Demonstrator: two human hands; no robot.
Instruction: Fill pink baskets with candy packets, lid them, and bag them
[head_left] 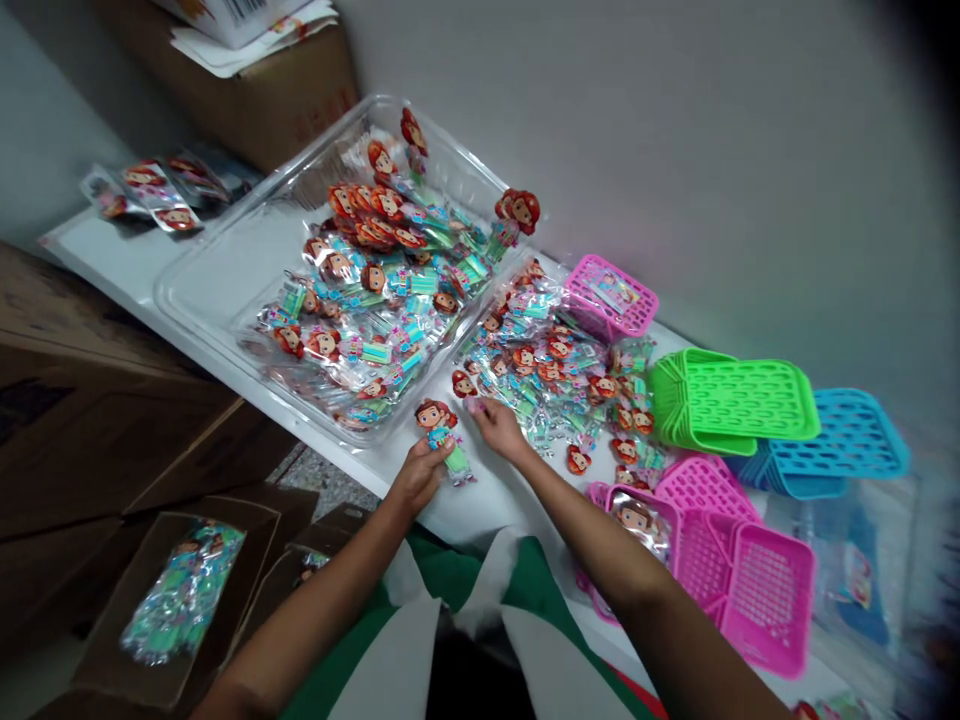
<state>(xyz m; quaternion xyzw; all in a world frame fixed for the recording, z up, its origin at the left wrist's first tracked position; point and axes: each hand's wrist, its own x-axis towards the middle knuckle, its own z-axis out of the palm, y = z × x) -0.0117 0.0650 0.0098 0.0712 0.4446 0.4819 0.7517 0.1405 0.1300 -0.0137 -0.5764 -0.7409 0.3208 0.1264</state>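
Observation:
My left hand (421,474) grips a doll-shaped packet (442,430) by its middle, close to the white table's front edge. To its right, my right hand (496,424) pinches a small pink end of a packet whose red-haired doll head (463,384) shows beyond the fingers. Behind both hands, a clear plastic tray (202,290) holds a heap of similar packets in clear wrapping. Another pile of packets (555,360) lies on the table right of the tray, beyond my right hand.
Pink baskets (772,590), stacked green baskets (750,400) and blue baskets (840,435) stand at the right. A pink basket (611,295) sits by the wall. Cardboard boxes (300,105) stand behind the tray; an open carton (120,600) with packets is at the lower left.

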